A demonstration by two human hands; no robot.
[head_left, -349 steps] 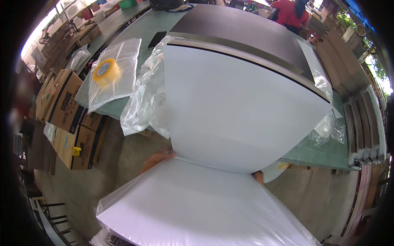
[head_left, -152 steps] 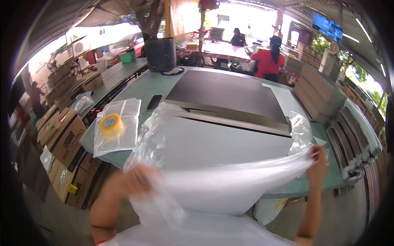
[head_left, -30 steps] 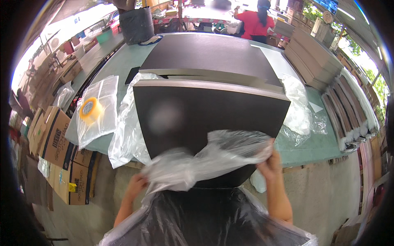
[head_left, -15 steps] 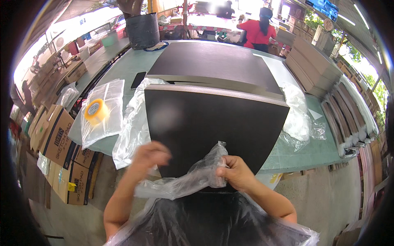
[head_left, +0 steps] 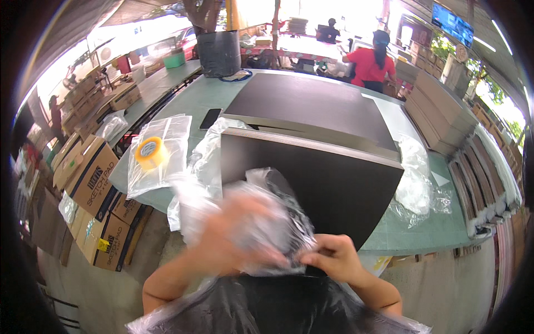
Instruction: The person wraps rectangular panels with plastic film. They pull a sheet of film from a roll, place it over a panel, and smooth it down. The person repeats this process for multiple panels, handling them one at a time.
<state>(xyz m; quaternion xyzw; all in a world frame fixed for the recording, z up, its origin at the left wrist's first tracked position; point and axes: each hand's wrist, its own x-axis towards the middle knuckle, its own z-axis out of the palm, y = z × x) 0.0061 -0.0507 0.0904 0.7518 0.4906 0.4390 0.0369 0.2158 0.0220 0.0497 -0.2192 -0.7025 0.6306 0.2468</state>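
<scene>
Clear plastic film — thin, glossy, crumpled — is bunched in front of a tilted black board.

The crumpled film is thin, clear, glossy plastic; the black board behind it looks smooth and matt, with a layered, papery far edge. At left, the tape roll is shiny yellow plastic, the cartons matt brown cardboard; the green tabletop looks smooth.

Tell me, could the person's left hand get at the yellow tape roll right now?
Probably, reaching forward and left: the yellow tape roll sits uncovered on flat clear plastic. The left hand, though blurred, seems busy with crumpled clear film and may need to let go first.
</scene>
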